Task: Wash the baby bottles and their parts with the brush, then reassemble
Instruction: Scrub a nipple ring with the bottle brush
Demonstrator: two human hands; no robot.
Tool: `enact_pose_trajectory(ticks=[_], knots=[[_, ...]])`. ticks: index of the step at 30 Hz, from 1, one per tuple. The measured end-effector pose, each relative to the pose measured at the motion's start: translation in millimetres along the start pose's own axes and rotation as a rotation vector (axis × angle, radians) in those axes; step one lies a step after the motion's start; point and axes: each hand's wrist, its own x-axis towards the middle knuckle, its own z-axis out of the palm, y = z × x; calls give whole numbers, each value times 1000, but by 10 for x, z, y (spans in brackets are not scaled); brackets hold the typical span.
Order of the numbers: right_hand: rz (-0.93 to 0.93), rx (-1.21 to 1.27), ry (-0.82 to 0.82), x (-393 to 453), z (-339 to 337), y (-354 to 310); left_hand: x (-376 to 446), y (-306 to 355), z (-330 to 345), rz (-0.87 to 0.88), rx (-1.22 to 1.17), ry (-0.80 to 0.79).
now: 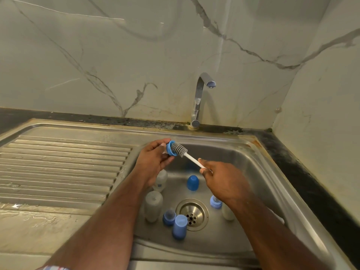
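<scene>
Lower center of the frame: we lose part of one bottle [161,180] behind the left hand [153,160], another bottle [228,212] under the right forearm; the brush [180,150] tip vanishes inside the blue ring [170,148].

Veined marble-look wall [136,55] meets a dark countertop [303,162] holding a steel sink [259,172], ribbed drainboard [58,162] and chrome tap [198,98].

A blue collar ring [171,148] sits on the grey brush [178,149] (white handle); bottles [153,205] and blue caps [192,182] lie in the sink.
</scene>
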Motion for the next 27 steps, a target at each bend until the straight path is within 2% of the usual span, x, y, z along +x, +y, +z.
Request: enact_pose_trajectory(ticks=[7, 21, 27], knots=[[-54, -76, -12, -7, -42, -28, -3, 3, -26, 17, 63, 62], [-66, -128, -13, -18, -75, -54, -45, 74, -10, -23, 13, 9], [-50, 111, -44, -46, -92, -116, 2, 81, -34, -34, -109, 7]])
